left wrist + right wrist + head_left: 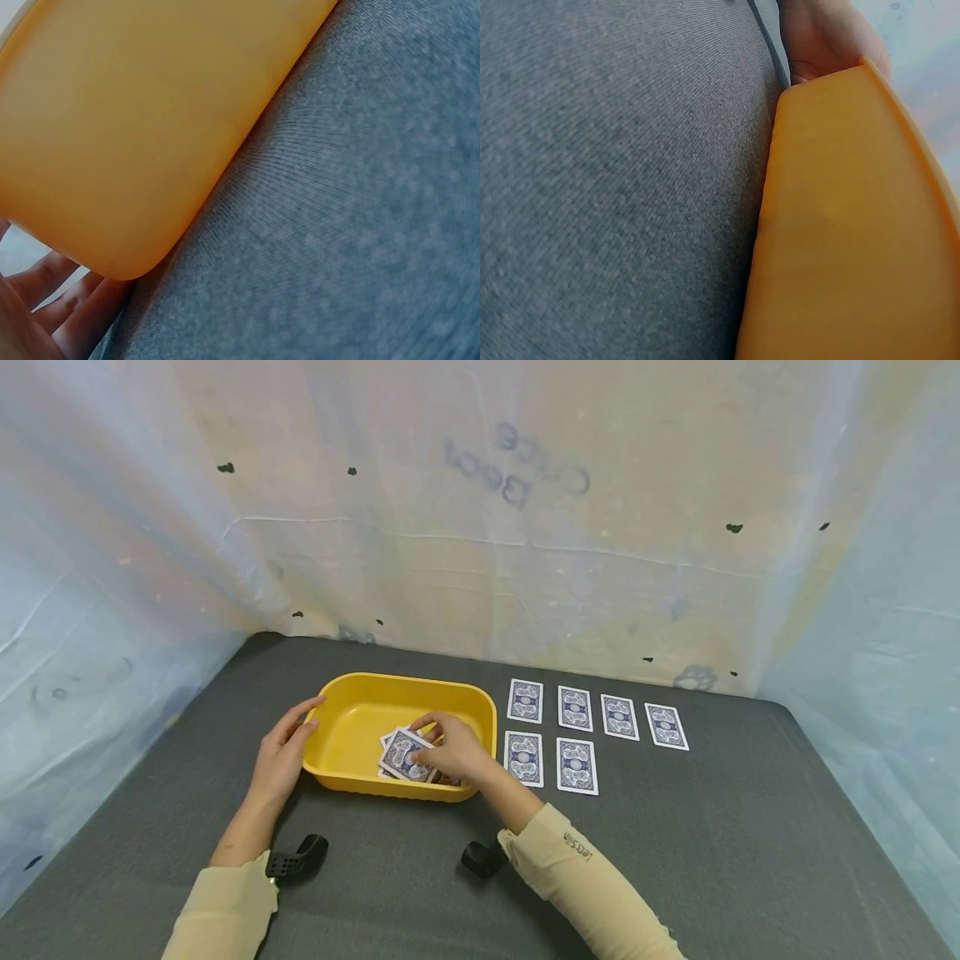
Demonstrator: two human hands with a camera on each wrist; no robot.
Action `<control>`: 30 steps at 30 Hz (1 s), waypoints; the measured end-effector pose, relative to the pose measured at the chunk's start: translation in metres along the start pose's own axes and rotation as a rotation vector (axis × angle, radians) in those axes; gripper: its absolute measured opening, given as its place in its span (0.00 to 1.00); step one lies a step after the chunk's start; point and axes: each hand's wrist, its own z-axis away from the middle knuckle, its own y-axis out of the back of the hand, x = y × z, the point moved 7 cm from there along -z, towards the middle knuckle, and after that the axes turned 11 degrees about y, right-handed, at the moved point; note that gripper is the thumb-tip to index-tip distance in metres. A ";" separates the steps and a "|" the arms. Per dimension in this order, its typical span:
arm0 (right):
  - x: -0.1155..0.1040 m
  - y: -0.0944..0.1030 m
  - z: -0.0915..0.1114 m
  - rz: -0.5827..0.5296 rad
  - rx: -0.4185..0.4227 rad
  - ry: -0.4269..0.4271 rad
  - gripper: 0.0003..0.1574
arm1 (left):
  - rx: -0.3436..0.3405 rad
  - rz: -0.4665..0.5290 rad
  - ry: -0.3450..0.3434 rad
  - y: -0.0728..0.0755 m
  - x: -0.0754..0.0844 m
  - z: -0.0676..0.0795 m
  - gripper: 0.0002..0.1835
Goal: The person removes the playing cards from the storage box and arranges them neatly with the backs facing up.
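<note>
A yellow plastic tub (397,682) sits on the dark grey cloth. My left hand (279,756) holds its left end, with thumb and fingertips at the rim. In the left wrist view, fingers (79,319) lie against the outside of the tub's end. Inside the tub, my right hand (453,750) pinches a blue-backed playing card (401,753) between thumb and fingers. More cards lie under it in the tub, partly hidden by the hand. In the right wrist view, the tub's side wall (855,210) hides the right hand's work.
Right of the tub, several playing cards lie face down in two rows, including a front-row card (577,767) and a back-row card (666,727). Grey cloth (720,835) covers the table. Pale plastic sheeting (600,585) hangs behind and at both sides.
</note>
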 end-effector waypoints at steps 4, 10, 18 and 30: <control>0.001 0.001 0.000 -0.035 0.012 0.006 0.31 | -0.001 0.000 -0.002 0.000 0.000 0.000 0.23; 0.001 0.004 0.000 -0.128 0.041 0.025 0.41 | -0.002 -0.014 -0.040 0.001 0.001 0.002 0.24; -0.004 0.012 0.000 -0.209 0.119 0.091 0.43 | -0.003 -0.006 -0.045 0.001 0.001 0.001 0.24; -0.008 0.024 0.009 -0.350 0.227 0.083 0.40 | -0.005 -0.003 -0.050 0.002 0.002 0.003 0.24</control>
